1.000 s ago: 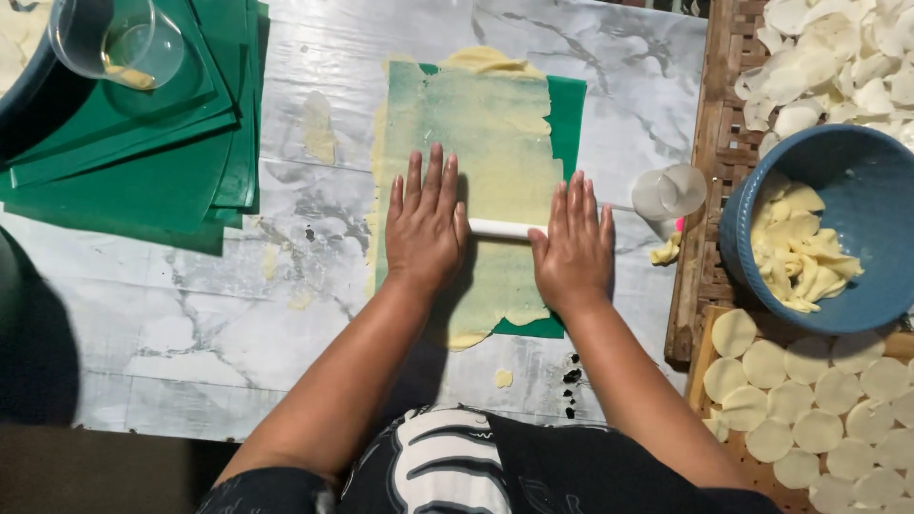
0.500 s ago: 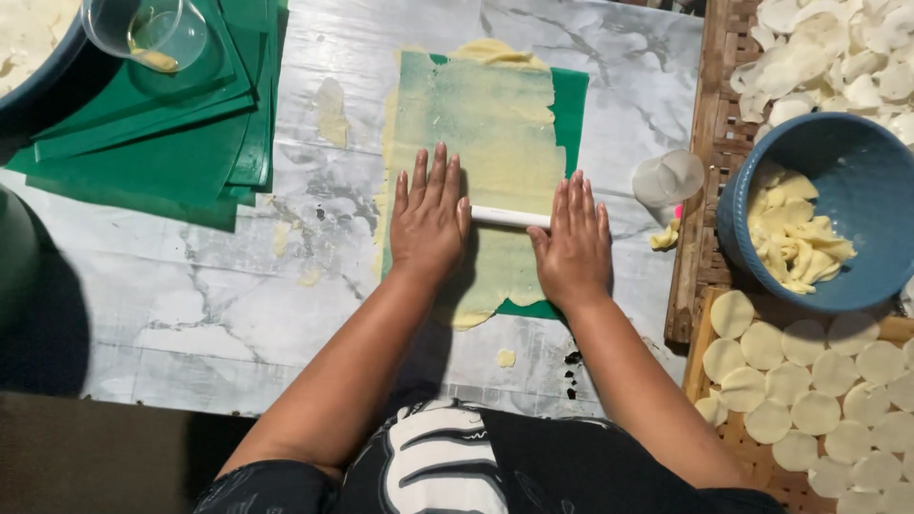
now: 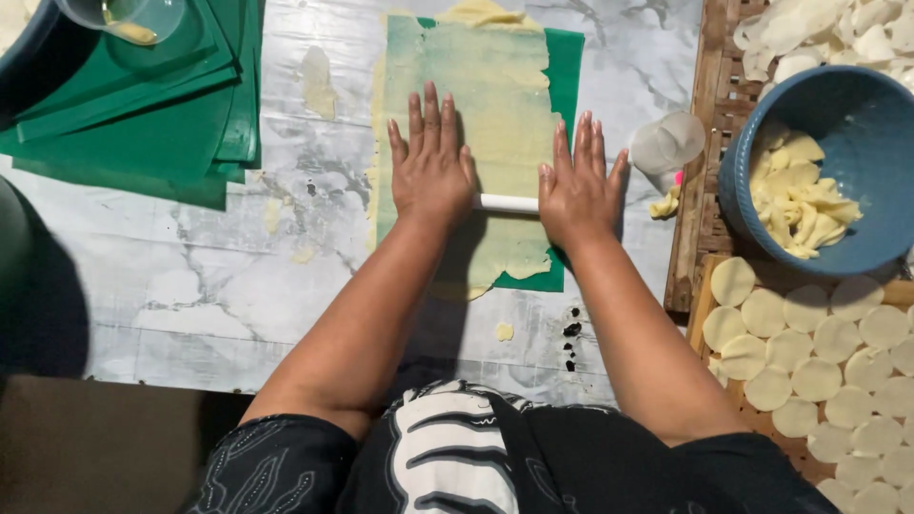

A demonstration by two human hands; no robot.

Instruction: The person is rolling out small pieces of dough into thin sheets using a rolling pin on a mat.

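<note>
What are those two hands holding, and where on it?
Nothing is gripped. Both palms press flat on a thin white rolling pin: the left hand on its left end, the right hand on its right end, fingers stretched out over the pale dough sheet.

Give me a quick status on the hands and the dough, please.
Left hand and right hand flat on white roller. Roller lies across thin dough on green sheet. Nothing in the way.
</note>
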